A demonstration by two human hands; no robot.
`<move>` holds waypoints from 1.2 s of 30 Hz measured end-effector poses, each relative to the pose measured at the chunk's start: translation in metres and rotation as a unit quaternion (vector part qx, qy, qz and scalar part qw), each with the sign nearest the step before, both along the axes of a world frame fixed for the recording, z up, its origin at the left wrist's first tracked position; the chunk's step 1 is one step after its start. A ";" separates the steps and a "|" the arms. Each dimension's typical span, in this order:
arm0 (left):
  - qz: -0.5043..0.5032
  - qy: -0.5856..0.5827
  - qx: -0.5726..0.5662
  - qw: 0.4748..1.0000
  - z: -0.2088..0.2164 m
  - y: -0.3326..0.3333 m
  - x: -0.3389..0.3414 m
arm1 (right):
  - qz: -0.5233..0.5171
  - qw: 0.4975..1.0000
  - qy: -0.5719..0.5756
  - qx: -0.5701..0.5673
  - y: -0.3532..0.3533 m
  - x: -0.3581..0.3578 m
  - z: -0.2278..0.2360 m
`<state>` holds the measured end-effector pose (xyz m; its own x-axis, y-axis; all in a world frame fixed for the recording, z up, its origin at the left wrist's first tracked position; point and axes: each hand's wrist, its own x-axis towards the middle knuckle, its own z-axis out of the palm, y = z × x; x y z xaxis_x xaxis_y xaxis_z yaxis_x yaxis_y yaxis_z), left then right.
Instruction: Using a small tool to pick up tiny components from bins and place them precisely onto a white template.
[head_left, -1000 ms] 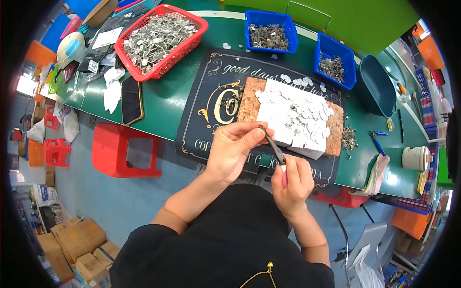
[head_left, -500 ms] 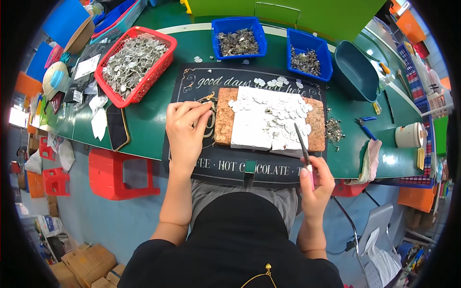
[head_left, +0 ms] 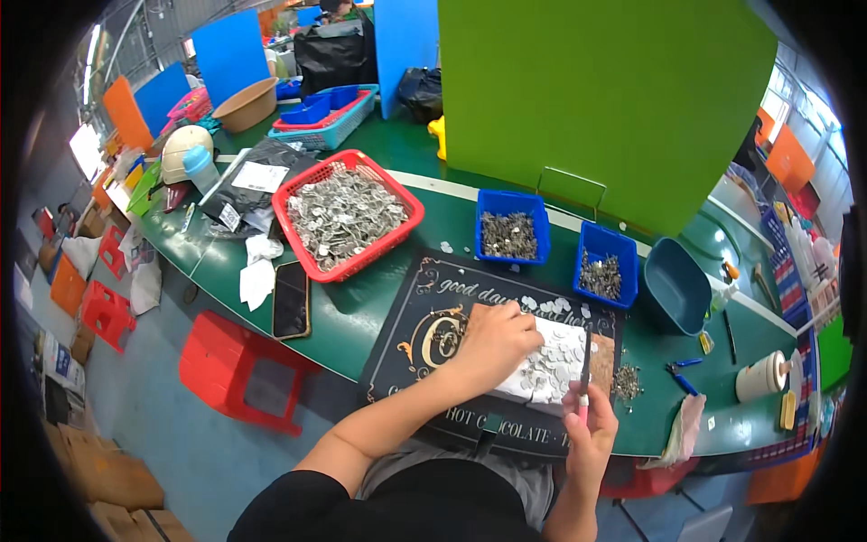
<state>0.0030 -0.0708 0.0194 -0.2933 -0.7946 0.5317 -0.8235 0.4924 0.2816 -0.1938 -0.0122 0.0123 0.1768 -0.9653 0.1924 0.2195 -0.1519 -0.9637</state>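
Observation:
My left hand [head_left: 499,348] lies over the left part of a white block [head_left: 515,388], back up and fingers curled together. What its fingertips hold, if anything, is hidden beneath the hand. In my right hand [head_left: 591,429] is a slim pointed tool [head_left: 588,361] with a dark tapered tip and a pink handle, held upright at the block's right end. Many small flat white pieces [head_left: 558,361] are scattered over the block. A brown, brick-like slab [head_left: 602,352] shows beyond its right end. Both rest on a black printed mat [head_left: 406,316].
A red basket [head_left: 411,217] of small silvery pieces stands left, beside a phone [head_left: 291,303]. Two blue bins, one nearer the middle [head_left: 545,226], hold small metal parts. A teal tub [head_left: 677,280], pliers [head_left: 684,375], loose metal bits [head_left: 627,381] and a white jar [head_left: 760,378] sit right.
My left hand has moved right, from beside the block to over it. The right hand's tool now points more upright. The view has tilted up and shifted left.

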 end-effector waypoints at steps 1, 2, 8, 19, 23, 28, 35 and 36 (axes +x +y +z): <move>-0.016 0.016 -0.010 1.000 -0.003 -0.004 -0.001 | 0.009 0.999 -0.034 0.030 0.000 0.000 0.002; -0.034 0.032 -0.018 0.999 -0.005 -0.006 -0.001 | -0.006 0.997 -0.046 0.068 0.002 0.008 0.016; -0.027 0.052 -0.031 0.998 -0.003 -0.015 -0.001 | 0.029 0.993 -0.075 0.082 -0.008 0.009 0.022; -0.058 0.032 -0.045 0.997 -0.007 -0.013 -0.001 | 0.103 0.977 -0.140 0.122 -0.030 0.020 0.038; -0.059 0.026 -0.027 0.998 -0.014 -0.014 -0.002 | 0.100 0.978 -0.128 0.134 -0.030 0.022 0.028; -0.051 0.029 -0.021 0.998 -0.012 -0.007 -0.007 | 0.057 0.991 -0.084 0.092 -0.019 0.017 0.034; -0.007 -0.037 -0.052 0.998 -0.001 -0.018 -0.007 | 0.063 0.990 -0.088 0.088 -0.025 0.001 0.024; 0.018 -0.078 -0.038 0.996 0.000 -0.017 -0.008 | 0.043 0.994 -0.064 0.075 -0.025 0.000 0.024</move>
